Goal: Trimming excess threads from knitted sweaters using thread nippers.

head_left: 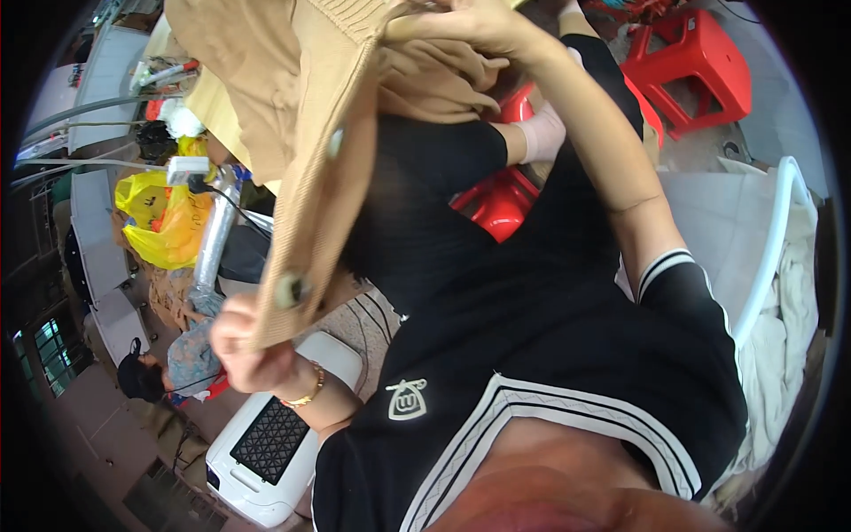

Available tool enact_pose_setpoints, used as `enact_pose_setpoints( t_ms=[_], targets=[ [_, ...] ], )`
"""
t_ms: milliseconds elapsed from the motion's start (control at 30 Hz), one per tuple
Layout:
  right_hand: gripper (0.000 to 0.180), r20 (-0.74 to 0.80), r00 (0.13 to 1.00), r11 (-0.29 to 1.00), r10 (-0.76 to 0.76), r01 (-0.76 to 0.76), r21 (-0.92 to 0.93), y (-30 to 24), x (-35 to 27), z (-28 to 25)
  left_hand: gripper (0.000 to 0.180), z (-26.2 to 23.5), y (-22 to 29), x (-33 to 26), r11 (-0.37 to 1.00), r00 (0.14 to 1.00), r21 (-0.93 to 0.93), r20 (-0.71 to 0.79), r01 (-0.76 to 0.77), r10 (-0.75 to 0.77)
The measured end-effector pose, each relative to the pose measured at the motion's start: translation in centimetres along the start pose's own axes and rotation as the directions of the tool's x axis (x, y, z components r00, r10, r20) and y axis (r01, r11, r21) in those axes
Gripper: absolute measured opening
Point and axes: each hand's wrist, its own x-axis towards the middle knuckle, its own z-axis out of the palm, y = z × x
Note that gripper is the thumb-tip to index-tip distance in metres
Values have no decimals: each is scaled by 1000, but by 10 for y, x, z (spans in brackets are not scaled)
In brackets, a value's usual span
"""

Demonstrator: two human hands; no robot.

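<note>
A tan knitted cardigan (239, 53) hangs stretched between my hands, its ribbed button band running down toward me. Two pale round buttons show on the band, one of them near the lower end. My left hand (253, 346), slightly blurred and with a gold bracelet at the wrist, pinches the band's lower end. At the top of the view my right hand (456, 27) grips the cardigan near its ribbed edge; some of its fingers are hidden by the knit. More of the garment lies bunched over my dark-clad legs and a pale yellow surface (213, 111).
Left of me are a yellow plastic bag (164, 217), a white power strip (188, 168) and a white appliance (306, 363) with a black grille. A person (182, 359) is farther left. Red stools (691, 71) stand far right, near a grey seat (709, 222) with a pale blue frame.
</note>
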Motion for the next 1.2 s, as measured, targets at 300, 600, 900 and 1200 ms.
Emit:
enact_pose_setpoints(
  t_ms=[300,600,900,1200],
  targets=[
    [14,271,839,881,473,-458,-119,-69,-82,10,31,-100,-19,16,830,801,41,-293,556,-522],
    [37,122,843,843,523,-533,74,-2,-70,32,24,46,-38,84,554,995,830,3,-60,103],
    [30,62,868,842,493,-494,218,-13,-61,33,29,105,-78,125,727,934,669,144,152,-328],
    [41,-247,959,978,138,-91,190,-12,-67,49,41,85,-72,133,930,930,101,70,353,-360]
  ],
)
